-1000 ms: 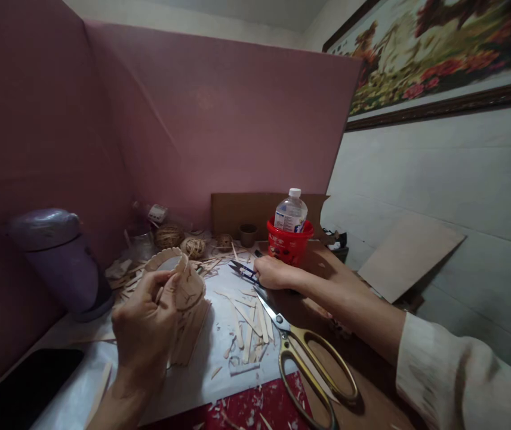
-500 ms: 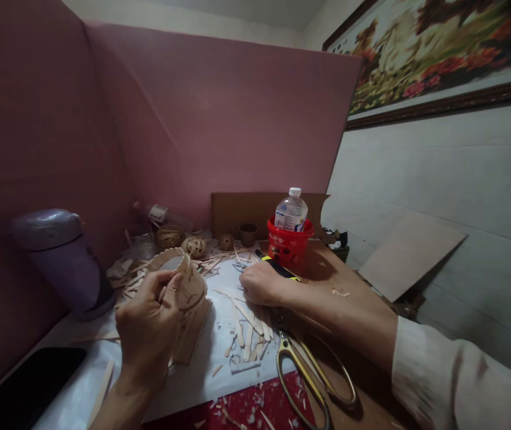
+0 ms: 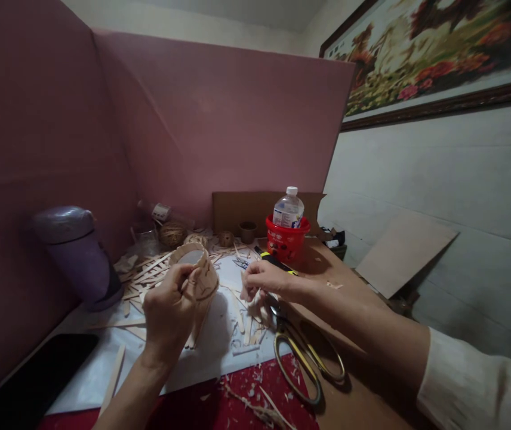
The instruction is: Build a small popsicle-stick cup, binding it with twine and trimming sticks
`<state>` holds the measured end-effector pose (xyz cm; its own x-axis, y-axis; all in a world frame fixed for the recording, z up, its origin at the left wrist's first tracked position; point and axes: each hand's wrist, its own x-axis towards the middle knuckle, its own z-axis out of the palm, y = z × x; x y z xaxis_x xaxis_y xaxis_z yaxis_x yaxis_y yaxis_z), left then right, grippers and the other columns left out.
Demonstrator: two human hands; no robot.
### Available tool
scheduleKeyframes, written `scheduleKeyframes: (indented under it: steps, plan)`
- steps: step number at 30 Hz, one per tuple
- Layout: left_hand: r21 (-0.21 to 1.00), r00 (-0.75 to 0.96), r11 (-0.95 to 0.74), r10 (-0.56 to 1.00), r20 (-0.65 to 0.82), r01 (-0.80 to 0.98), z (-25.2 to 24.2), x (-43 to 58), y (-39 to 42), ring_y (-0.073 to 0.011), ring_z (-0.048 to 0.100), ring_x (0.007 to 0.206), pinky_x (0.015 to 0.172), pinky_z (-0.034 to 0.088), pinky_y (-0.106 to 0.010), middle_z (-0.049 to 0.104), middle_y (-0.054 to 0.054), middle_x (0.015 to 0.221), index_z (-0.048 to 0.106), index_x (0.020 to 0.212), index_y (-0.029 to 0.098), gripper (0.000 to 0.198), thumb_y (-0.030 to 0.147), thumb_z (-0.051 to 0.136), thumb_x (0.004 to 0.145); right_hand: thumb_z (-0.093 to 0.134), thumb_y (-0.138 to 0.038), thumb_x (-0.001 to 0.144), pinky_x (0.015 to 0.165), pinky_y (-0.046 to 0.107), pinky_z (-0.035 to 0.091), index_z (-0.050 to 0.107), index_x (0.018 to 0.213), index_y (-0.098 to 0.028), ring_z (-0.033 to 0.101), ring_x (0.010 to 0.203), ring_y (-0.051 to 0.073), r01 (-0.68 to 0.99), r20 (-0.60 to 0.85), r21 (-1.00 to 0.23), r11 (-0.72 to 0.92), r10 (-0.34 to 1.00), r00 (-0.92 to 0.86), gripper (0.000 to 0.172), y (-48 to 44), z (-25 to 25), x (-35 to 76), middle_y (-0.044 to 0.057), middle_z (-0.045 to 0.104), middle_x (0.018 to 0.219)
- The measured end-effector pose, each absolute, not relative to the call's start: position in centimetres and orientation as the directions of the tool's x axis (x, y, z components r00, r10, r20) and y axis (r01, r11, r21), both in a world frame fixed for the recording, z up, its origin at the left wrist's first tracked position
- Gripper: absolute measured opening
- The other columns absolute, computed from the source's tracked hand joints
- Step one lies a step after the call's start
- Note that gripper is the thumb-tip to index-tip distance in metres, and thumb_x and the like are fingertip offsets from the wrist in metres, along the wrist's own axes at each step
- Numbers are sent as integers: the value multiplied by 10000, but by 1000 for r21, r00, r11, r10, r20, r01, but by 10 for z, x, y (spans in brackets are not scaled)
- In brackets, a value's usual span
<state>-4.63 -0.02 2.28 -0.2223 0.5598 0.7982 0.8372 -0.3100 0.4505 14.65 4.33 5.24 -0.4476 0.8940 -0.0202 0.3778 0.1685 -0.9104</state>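
Observation:
My left hand point(image 3: 170, 313) is closed on the rim of a small basket-like piece point(image 3: 206, 285) built of pale wooden craft sticks, with a scalloped edge and an open top. It is held tilted above the white sheet point(image 3: 219, 352). To the right, my right hand point(image 3: 268, 279) reaches down over loose craft sticks point(image 3: 249, 328), fingers bent and pressed together. What they hold, if anything, is too small to make out. Just behind that hand lie pliers point(image 3: 277, 263) with black and yellow handles. Gold-handled scissors point(image 3: 298, 358) rest in front of the right forearm.
A purple bottle point(image 3: 76, 257) and a black phone-like slab point(image 3: 40, 376) are at left. Behind stand a twine ball point(image 3: 172, 235), a small brown pot point(image 3: 247, 232) and a red bucket point(image 3: 286, 242) with a plastic bottle point(image 3: 288, 210) in it. Shavings litter a red sheet point(image 3: 237, 412).
My left hand and the stick basket have shifted right and turned slightly. The right hand has drawn a little nearer, its fingers dipping toward the loose sticks. The whole view has shifted slightly.

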Motion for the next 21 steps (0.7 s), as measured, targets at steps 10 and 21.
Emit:
scheduleKeyframes:
  steps: [10, 21]
  plan:
    - [369, -24, -417, 635, 772, 831, 8, -39, 4, -155, 596, 513, 520, 369, -236, 671, -2, 605, 635, 840, 200, 133, 284, 533, 836, 646, -113, 730, 518, 214, 469, 651, 692, -140, 614, 617, 142, 222, -17, -974, 36, 972, -235, 47, 44, 49, 131, 5, 644, 618]
    - [427, 80, -489, 724, 685, 761, 6, -21, 11, -152, 593, 572, 579, 382, -239, 687, -25, 694, 640, 831, 216, 171, 288, 486, 848, 563, -102, 748, 408, 157, 358, 488, 586, -149, 490, 439, 62, 41, 32, -998, 43, 970, -241, 184, 29, 37, 154, -32, 557, 518]
